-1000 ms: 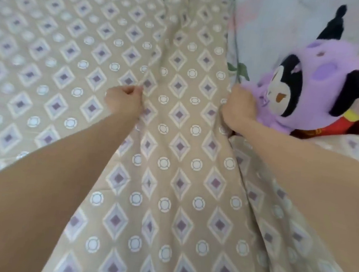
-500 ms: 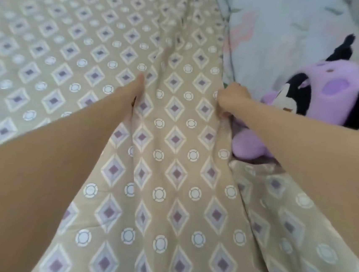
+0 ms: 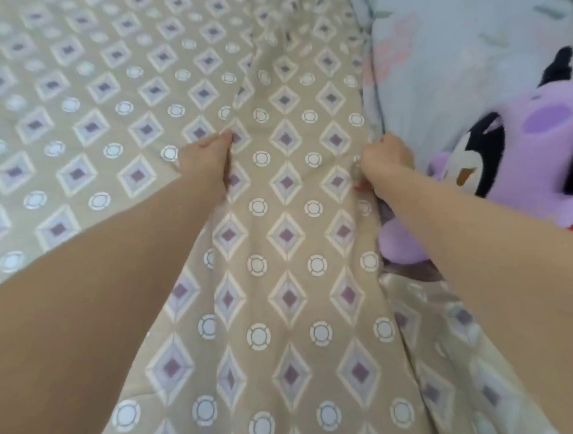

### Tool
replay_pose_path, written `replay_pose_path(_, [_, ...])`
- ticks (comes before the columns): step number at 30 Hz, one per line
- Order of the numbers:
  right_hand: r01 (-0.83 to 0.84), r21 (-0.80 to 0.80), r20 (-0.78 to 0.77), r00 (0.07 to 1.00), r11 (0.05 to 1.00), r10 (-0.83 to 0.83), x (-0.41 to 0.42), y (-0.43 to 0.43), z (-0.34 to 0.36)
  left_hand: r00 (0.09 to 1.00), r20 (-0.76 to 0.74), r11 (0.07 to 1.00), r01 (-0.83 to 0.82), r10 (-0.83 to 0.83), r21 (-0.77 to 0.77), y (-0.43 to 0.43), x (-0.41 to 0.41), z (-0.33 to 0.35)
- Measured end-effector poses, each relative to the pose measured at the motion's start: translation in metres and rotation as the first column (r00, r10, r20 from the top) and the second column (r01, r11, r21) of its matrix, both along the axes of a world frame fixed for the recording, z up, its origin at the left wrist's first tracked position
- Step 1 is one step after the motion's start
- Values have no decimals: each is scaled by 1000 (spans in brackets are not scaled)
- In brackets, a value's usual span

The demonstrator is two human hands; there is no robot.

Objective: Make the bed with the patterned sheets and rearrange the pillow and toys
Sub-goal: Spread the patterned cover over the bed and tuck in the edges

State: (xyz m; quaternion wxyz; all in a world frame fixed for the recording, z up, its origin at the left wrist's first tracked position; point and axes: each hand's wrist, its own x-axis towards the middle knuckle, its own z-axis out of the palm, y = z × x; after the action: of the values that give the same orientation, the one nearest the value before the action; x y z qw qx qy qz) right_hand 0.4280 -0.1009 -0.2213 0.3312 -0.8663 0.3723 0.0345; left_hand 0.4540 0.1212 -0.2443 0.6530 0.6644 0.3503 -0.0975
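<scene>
mid-spread: your right hand (image 3: 385, 160) clamps the edge of the patterned sheet (image 3: 271, 285) just beside the purple plush toy (image 3: 547, 144); left hand (image 3: 206, 160) pinches a fold farther left of the toy; next, likely pull taut without snagging the toy

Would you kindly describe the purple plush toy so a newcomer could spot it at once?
The beige diamond-patterned sheet fills the view; the right hand grips its right edge. Just beyond lies the purple plush toy, on pale floral bedding. Its purple hood and black-and-white face set it apart.
</scene>
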Motion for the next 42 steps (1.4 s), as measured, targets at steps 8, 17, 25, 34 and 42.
replay_pose_path(8, [-82, -156, -12, 997, 984, 81, -11, 12, -11, 999, -15, 998, 35, -36, -59, 3, -10, 10])
replay_pose_path(17, [-711, -421, -64, 642, 563, 764, -112, 49, -33, 957, 109, 950, 243, -267, 196, 15, -80, 11])
replay_pose_path(25, [-701, -438, -102, 660, 562, 744, -184, 39, -41, 897, 98, 832, 354, -432, 427, 25, -172, 3])
replay_pose_path(34, [-700, -485, -136, 652, 524, 746, -298, 30, -39, 836, -9, 642, 429, -549, 635, 26, -273, 5])
replay_pose_path(42, [-742, -486, -182, 602, 461, 778, -414, 9, -41, 849, -5, 532, 336, -529, 777, 34, -342, 12])
